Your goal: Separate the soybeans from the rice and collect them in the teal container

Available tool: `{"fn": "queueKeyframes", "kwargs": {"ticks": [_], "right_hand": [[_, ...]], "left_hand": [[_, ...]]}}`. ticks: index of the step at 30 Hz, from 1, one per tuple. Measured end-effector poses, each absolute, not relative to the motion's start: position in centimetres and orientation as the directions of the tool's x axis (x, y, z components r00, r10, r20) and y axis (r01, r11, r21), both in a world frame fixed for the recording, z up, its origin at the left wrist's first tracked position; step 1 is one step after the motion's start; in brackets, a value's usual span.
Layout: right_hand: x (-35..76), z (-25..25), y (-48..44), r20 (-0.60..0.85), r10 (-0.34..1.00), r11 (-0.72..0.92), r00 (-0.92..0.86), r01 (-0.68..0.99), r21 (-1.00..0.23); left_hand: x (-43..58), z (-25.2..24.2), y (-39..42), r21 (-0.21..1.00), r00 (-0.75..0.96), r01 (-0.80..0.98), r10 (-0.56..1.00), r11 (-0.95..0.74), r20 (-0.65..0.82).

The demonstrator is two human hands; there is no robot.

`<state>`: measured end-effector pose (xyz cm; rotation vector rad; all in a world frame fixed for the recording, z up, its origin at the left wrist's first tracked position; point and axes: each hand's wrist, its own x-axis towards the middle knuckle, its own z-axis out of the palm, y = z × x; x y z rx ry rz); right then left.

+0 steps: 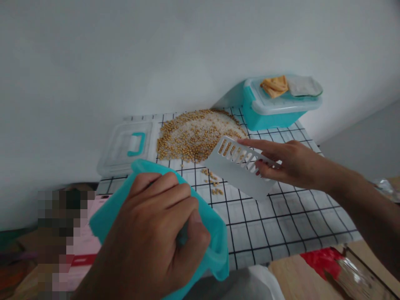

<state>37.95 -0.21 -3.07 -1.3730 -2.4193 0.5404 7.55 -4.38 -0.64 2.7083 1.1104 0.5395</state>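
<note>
Left hand (156,233): knuckles up, fingers curled over the near rim of a teal tub (215,250); grip closed tight on the rim, thumb pressed to the wall.
Tub: tilted, at the near edge of the worktop (281,221); its inside is hidden by the hand.
Lid (128,146): clear, teal handle, flat on the worktop beyond the left grip.
Beans (193,135): a yellow heap beyond the tub, left of the right grip; a few loose ones just below the scoop.
Scoop (240,168): white, slotted, held slanted over the grid cloth, its slotted end near the heap.
Right hand (287,162): reaching in from the right, forefinger stretched along the scoop's upper edge, thumb beneath; grip pinched on the scoop.
Box (275,104): teal, lidded, beyond the right grip, with folded cloths on top.
Writing: none readable.
Hard to make out: a pixelated patch left of the left grip; red packaging at the lower right, cut off by the frame.
</note>
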Motion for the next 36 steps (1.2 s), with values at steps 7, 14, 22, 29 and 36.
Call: {"fn": "queueKeyframes", "kwargs": {"ticks": [7,14,22,29,36], "right_hand": [[37.1,-3.1,0.9,0.078,0.839,0.508,-0.539,0.721,-0.471],[36.8,-3.3,1.8,0.098,0.832,0.526,-0.546,0.721,-0.450],[36.2,-3.7,2.8,0.104,0.819,0.536,-0.565,0.686,-0.493],[35.9,-5.0,2.9,0.107,0.789,0.539,-0.605,0.598,-0.593],[34.9,-5.3,2.1,0.139,0.805,0.518,-0.576,0.569,-0.639]], "left_hand": [[7.8,-0.4,-4.4,0.284,0.656,0.651,0.710,-0.704,0.257],[7.8,-0.3,-4.4,0.283,0.659,0.653,0.711,-0.703,0.247],[7.9,-0.3,-4.0,0.230,0.674,0.657,0.696,-0.718,0.247],[8.1,-0.4,-3.2,0.213,0.693,0.643,0.677,-0.736,0.248],[8.8,-0.3,-2.9,0.214,0.664,0.674,0.706,-0.708,0.244]]}}
